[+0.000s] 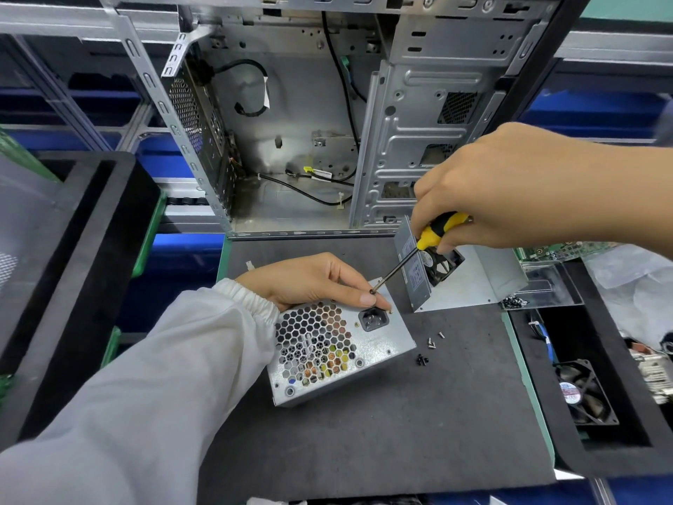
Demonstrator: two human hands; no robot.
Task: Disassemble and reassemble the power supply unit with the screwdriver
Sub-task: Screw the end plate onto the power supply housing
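Under the left hand (pixel 313 282) the silver power supply (pixel 338 353) showed a honeycomb grille and a black socket (pixel 373 318). The right hand (pixel 517 187) gripped a yellow-and-black screwdriver (pixel 437 229). Below both hands lay a dark grey mat (pixel 400 431); the left sleeve (pixel 145 388) was white.

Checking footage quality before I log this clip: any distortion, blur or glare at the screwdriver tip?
Head view: wide-angle bending curves the computer case edges and shelving; screwdriver tip and power supply unit are sharp; frame edges and sleeve look soft; lighting is even, with only mild sheen on bare metal.
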